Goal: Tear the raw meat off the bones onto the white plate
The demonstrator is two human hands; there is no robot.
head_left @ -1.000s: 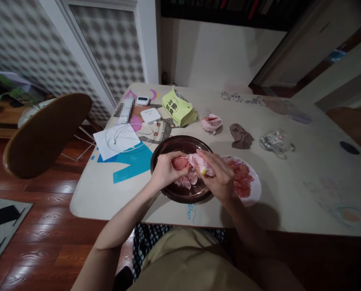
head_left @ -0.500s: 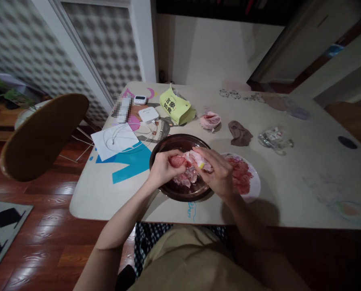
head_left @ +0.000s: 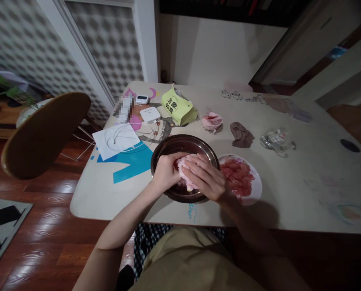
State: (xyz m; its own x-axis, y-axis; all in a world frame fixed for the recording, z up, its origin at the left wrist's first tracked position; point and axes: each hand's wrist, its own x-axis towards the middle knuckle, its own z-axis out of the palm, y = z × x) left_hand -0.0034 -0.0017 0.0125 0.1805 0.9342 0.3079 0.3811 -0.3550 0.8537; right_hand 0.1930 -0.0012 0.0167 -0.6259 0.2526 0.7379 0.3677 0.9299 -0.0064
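A piece of red pomelo (head_left: 186,171) with pale pink pith is held over a dark, shiny metal bowl (head_left: 210,150). My left hand (head_left: 167,169) is closed on its left side, thumb over the top. From the right, my right hand (head_left: 207,176) lies across the fruit with its fingers pressed together and curled on it. Both hands hide much of the bowl's inside. Partly behind my right hand is a white plate (head_left: 257,190) of peeled red pomelo flesh (head_left: 238,178).
Beyond the bowl lie a pink pomelo piece (head_left: 211,121), a brown cloth (head_left: 241,135), crumpled clear plastic (head_left: 277,141) and a yellow-green bag (head_left: 179,107). To the left are a white paper (head_left: 115,141) with a cable, a white box (head_left: 150,114) and a chair (head_left: 47,133).
The pomelo piece has turned between my hands, so its pale pith now faces up. My right fingers have moved down and flattened over it. The red flesh seen earlier is mostly covered.
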